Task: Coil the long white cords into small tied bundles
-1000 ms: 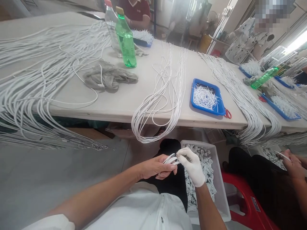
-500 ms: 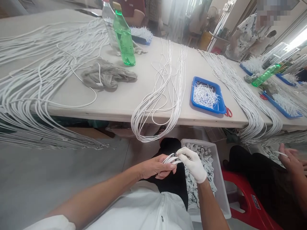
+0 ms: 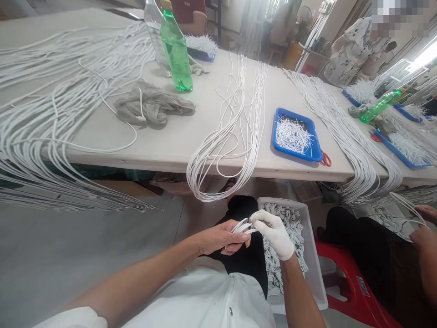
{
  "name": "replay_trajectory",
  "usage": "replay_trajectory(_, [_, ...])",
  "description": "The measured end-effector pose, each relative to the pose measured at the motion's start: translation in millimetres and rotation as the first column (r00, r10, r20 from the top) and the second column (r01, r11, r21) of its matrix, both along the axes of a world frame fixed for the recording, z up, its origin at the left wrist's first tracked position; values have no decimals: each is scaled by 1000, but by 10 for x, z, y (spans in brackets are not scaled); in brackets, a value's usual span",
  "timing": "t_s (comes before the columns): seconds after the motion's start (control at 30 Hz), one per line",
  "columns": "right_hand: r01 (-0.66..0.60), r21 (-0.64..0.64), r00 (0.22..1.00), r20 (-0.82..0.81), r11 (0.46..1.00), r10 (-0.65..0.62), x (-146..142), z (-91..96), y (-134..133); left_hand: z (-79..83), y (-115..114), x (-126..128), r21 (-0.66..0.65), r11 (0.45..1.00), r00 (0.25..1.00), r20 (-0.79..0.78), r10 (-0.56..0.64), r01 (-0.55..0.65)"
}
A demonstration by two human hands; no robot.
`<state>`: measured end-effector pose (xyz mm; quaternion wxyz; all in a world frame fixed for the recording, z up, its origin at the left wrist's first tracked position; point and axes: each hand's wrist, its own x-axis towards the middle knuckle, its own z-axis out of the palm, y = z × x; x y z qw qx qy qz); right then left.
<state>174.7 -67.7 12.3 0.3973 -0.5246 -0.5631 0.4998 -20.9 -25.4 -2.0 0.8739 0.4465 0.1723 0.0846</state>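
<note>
A small coil of white cord (image 3: 241, 226) is held above my lap. My bare left hand (image 3: 223, 238) is closed around it, thumb on top. In a white glove, my right hand (image 3: 277, 234) pinches at the coil's right end; the fingertips meet at something small and dark there, too small to make out. A white bin (image 3: 316, 264) full of bundled cords (image 3: 287, 223) stands beneath and beside my right hand. Ahead, a loose loop of white cords (image 3: 211, 168) lies on the table and droops over its front edge.
On the table (image 3: 164, 141) are a grey cloth (image 3: 153, 107), a green bottle (image 3: 176, 54), a blue tray (image 3: 297, 157) of white cord scraps and red-handled scissors (image 3: 326, 158). Long cords (image 3: 44, 114) hang over the edge at left. A co-worker's hands (image 3: 423, 228) hold cord at right, near a red stool (image 3: 344, 273).
My hands and the coil stay almost still. At right, the co-worker's hands have moved and a larger loop of cord shows between them.
</note>
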Motion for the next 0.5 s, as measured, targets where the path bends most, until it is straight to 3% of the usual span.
replay_trajectory(0.5, [-29,-46,998,-49,999,27,18,-49,13,-59,-1,-11,14,1000,1000,-19,-1,1])
